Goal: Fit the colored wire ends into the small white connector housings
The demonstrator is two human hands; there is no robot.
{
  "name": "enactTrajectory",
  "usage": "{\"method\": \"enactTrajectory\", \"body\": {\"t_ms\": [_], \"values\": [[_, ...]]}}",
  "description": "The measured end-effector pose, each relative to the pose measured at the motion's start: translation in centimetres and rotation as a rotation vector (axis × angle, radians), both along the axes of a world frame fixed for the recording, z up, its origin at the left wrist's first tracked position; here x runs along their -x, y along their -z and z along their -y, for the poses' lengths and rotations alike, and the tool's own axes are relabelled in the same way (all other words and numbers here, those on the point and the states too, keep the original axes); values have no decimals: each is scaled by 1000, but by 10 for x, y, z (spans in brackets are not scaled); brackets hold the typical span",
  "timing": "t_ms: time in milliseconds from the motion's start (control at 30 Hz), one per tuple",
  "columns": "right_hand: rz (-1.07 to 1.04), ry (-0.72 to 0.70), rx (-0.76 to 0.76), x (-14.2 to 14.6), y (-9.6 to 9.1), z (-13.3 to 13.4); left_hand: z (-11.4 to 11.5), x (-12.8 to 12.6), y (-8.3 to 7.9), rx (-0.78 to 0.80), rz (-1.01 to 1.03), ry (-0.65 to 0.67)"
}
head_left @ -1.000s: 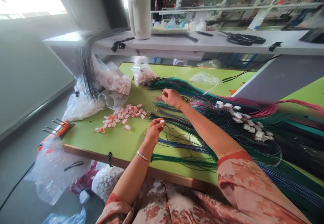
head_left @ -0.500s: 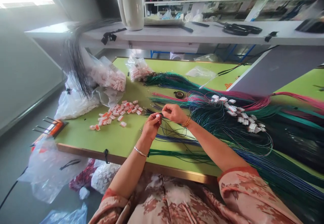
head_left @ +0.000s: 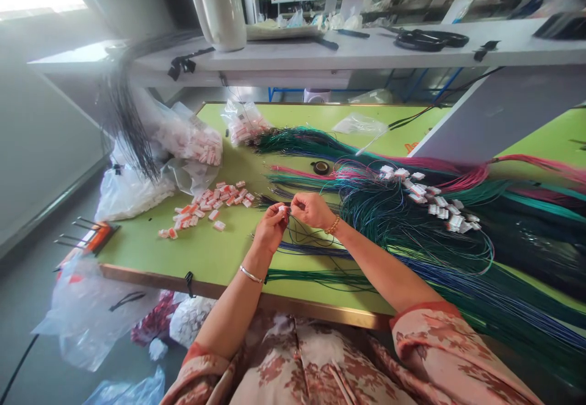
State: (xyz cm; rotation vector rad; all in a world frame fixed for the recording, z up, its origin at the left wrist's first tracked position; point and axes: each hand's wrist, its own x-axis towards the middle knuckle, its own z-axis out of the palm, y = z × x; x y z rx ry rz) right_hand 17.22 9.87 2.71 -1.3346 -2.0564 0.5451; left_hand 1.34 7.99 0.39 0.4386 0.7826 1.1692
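Note:
My left hand (head_left: 270, 229) pinches a small white connector (head_left: 284, 209) above the green table (head_left: 210, 252). My right hand (head_left: 312, 209) is closed right beside it, its fingertips pinched on a thin dark wire at the connector. Both hands meet over the loose ends of long wire bundles, green (head_left: 389, 215), blue (head_left: 458, 283) and pink (head_left: 458, 176), that fan across the table to the right. A scatter of white and red connectors (head_left: 206, 206) lies on the table to the left of my hands.
Wired white connectors (head_left: 430, 200) lie on the bundles at right. Plastic bags of connectors (head_left: 196, 142) sit at the table's far left; more bags (head_left: 91, 307) hang below the edge. A tape roll (head_left: 321, 167), a grey shelf (head_left: 320, 57) with a white jug (head_left: 218, 5) and scissors (head_left: 430, 40) stand behind.
My right hand came back from the pink wires toward me and met my left hand at the connector. The left hand kept hold of the connector. The view shifted slightly.

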Motion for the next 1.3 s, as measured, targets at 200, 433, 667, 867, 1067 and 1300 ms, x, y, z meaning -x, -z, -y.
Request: {"method": "enactTrajectory", "body": {"t_ms": [200,433,667,867,1067,1300], "values": [[-108,-54,30,0,3,-1,1,-1,2,-14,-40,-23],[-225,-106,96,0,16,-3,0,1,3,-32,-144,-33],[-43,-89,-16,2,25,-2,3,-2,6,-28,-319,-34],[44,-55,-87,8,29,-1,3,-4,8,-5,-316,-76],[-30,-104,-100,6,28,-2,-2,0,7,22,-178,-74],[185,-12,-117,13,31,2,2,-7,11,38,-241,-131]]}}
